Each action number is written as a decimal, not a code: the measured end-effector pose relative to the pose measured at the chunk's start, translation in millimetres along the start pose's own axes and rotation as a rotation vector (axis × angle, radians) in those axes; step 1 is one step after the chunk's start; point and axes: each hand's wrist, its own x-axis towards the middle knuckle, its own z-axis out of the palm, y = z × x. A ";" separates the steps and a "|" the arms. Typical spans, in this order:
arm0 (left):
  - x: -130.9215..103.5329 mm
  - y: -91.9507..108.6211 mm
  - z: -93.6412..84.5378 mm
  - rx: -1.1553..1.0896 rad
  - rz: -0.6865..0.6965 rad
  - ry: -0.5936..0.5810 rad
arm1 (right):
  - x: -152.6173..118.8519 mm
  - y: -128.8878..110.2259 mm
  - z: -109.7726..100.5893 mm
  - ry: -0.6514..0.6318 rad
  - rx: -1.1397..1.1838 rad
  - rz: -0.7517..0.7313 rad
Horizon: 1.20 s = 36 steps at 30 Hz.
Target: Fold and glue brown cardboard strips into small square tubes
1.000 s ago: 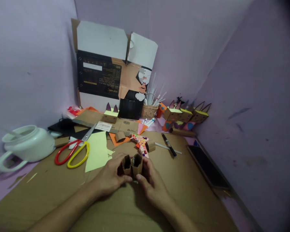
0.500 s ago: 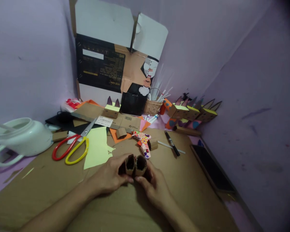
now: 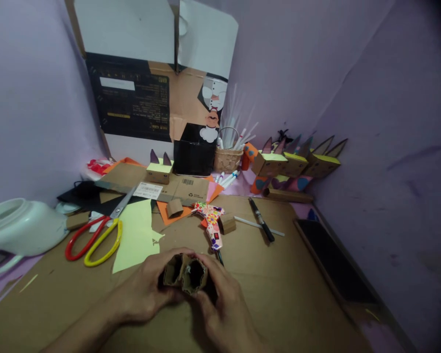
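Two short cardboard tubes stand side by side between my hands, their open ends facing up toward me. My left hand (image 3: 150, 284) is closed round the left cardboard tube (image 3: 172, 270). Wrapped about the right cardboard tube (image 3: 194, 277), my right hand (image 3: 226, 299) has its thumb at the near side. The tubes touch each other along their sides. Just beyond them lies a flower-patterned glue gun (image 3: 212, 223), with a small cardboard piece (image 3: 227, 223) against its right side. The lower parts of both tubes are hidden by my fingers.
Red-and-yellow scissors (image 3: 103, 235) and torn yellow paper (image 3: 135, 233) lie left. A white pot (image 3: 25, 228) stands at the far left. A black marker (image 3: 261, 221) and a phone (image 3: 334, 262) are on the right. Cardboard animal figures (image 3: 294, 164) and a basket (image 3: 228, 160) stand behind.
My hands have brought the two tubes nearer and a little left in view, tilting their open ends more toward me. The camera view has also shifted.
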 end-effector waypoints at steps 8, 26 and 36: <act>2.7 11.7 2.4 0.014 -0.030 0.003 | 0.3 -4.4 -3.1 -0.015 0.118 0.264; -0.1 9.2 -4.5 -0.304 -0.124 0.269 | 19.4 -15.2 -10.0 0.124 0.805 0.348; -4.2 1.4 16.5 -0.164 -0.039 0.276 | 8.0 11.5 2.1 0.052 0.235 0.165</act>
